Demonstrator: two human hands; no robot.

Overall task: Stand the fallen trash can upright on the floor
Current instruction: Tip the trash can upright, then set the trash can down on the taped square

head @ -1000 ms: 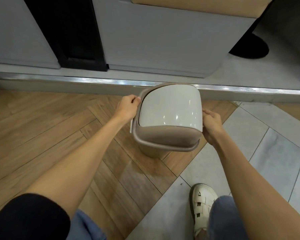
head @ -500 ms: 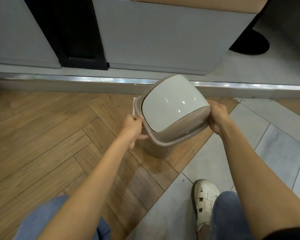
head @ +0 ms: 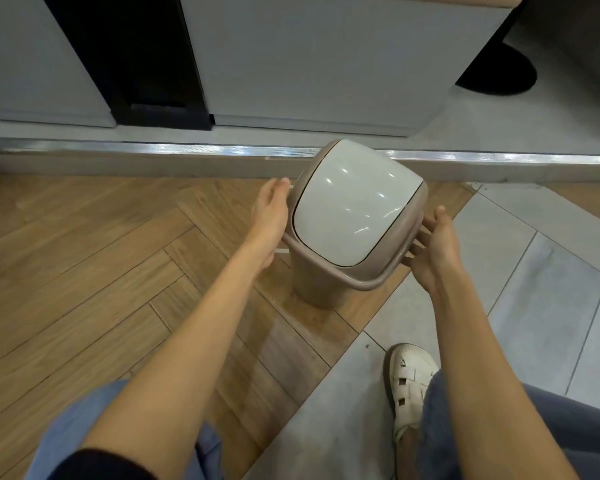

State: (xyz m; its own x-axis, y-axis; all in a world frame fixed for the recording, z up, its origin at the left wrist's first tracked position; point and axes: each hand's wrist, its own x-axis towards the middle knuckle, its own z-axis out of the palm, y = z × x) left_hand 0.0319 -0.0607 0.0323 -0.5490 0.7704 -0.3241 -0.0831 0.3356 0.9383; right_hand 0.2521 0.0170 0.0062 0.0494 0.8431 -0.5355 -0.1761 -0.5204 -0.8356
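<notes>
The trash can (head: 321,289), beige with a white domed swing lid (head: 350,209), stands upright on the herringbone wood floor (head: 101,254), close to the edge of the grey tiles. My left hand (head: 271,220) lies flat beside the can's left rim, fingers straight. My right hand (head: 433,247) is at the right rim with its fingers spread and the fingertips at or just under the rim. Neither hand is closed around the can.
A raised step with a shiny metal edge (head: 153,148) runs just behind the can, with grey cabinets (head: 309,57) and a dark gap (head: 136,57) above it. A black round base (head: 499,74) sits far right. My white shoe (head: 409,382) rests on the tiles (head: 534,271).
The can went from held and tilted to standing upright on the floor. Both hands have loosened from the rim and their fingers have opened.
</notes>
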